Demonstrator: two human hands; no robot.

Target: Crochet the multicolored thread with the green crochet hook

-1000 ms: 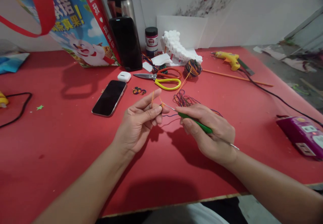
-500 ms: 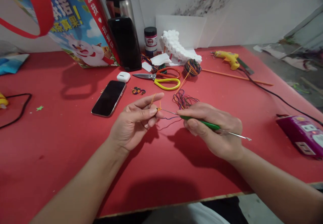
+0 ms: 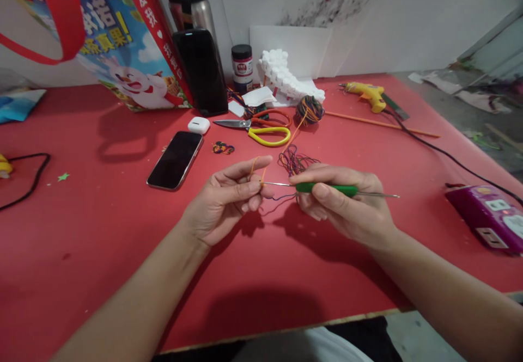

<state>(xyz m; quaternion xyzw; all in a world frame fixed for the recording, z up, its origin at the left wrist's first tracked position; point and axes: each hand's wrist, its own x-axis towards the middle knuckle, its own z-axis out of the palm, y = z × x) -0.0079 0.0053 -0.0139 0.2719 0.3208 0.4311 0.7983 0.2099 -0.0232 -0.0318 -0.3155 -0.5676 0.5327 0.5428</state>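
My left hand (image 3: 231,198) pinches a small bit of orange yarn (image 3: 263,176), with a strand looped over the raised index finger. In my right hand (image 3: 347,204) lies a crochet hook (image 3: 327,189) with a green grip, held like a pen. Its thin metal tip meets the yarn at my left fingertips; the other metal end sticks out behind my right hand. A dark strand hangs between the hands. Beyond them, loose multicoloured yarn (image 3: 295,159) lies on the table, linked by an orange strand to a yarn ball (image 3: 309,110). A small crocheted piece (image 3: 223,147) lies further left.
Scissors (image 3: 269,135), a phone (image 3: 175,160) and a white earbud case (image 3: 199,125) lie beyond my hands on the red table (image 3: 102,242). A gift bag (image 3: 139,73), upright black phone (image 3: 200,73) and jar (image 3: 242,68) stand behind. At right are a glue gun (image 3: 365,95) and purple box (image 3: 488,218).
My left hand has shifted slightly right and down. The crochet hook has turned from a slant to nearly level, its tip still at the yarn.
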